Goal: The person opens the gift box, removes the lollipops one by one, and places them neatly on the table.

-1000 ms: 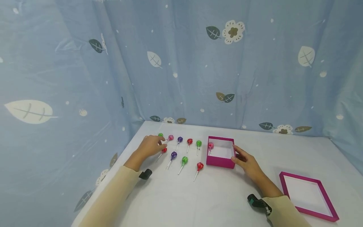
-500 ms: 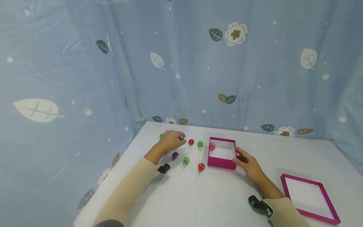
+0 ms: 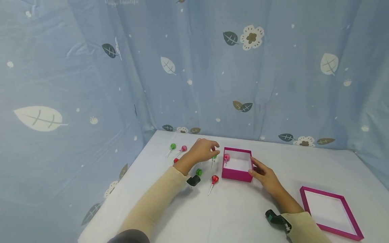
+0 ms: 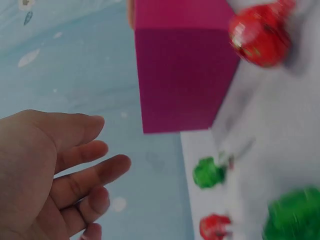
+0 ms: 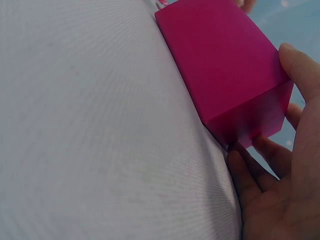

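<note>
My left hand (image 3: 203, 150) is over the row of lollipops, fingers loosely bent; in the left wrist view the hand (image 4: 55, 170) holds nothing. Right under its fingertips lies a green lollipop (image 3: 214, 157), partly covered. My right hand (image 3: 267, 177) holds the right side of the magenta box (image 3: 236, 174), thumb at the near corner and fingers along the wall, as the right wrist view shows on the box (image 5: 225, 60). Inside the open box is a pink lollipop (image 3: 226, 158). In front of it lies a red lollipop (image 3: 214, 179).
Farther left lie a green lollipop (image 3: 173, 146), a pink lollipop (image 3: 184, 148) and a red lollipop (image 3: 176, 160). Another green lollipop (image 3: 199, 172) shows beside the left wrist. A magenta-rimmed lid (image 3: 343, 199) lies at the right on the white table (image 3: 243, 209). A patterned curtain (image 3: 197, 67) stands behind.
My left hand has moved rightward across the lollipops from the far left toward the box, uncovering the green and pink ones at the left. The right hand and the box stay in place.
</note>
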### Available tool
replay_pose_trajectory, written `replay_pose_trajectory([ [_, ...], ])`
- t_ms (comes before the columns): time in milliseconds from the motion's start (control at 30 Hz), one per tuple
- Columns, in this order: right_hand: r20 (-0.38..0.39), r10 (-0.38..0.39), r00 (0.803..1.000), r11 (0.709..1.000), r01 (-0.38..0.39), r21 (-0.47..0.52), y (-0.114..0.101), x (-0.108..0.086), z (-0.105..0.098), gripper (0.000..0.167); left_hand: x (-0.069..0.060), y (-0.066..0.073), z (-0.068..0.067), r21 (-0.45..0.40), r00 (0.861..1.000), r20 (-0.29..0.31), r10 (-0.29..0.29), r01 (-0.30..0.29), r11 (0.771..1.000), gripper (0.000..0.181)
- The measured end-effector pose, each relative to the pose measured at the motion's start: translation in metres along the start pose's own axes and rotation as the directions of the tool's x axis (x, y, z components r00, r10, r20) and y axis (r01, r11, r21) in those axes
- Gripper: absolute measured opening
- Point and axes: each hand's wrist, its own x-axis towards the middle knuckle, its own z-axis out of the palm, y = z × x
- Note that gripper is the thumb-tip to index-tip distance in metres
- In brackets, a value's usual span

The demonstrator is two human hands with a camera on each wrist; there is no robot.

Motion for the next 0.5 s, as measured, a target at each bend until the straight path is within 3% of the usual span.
replay_pose_trajectory([
  [167,-0.008,-0.011,1.000,1.000,0.011,0.014,0.019,0.007,0.001,0.065,0.010,0.011,0.003,0.007,1.000,-0.007,0.012,-0.012,1.000,0.031],
  [500,-0.011,-0.011,1.000,1.000,0.011,0.010,0.023,0.008,0.000,0.067,0.024,0.028,0.012,0.026,0.999,-0.016,0.044,-0.044,0.999,0.028],
])
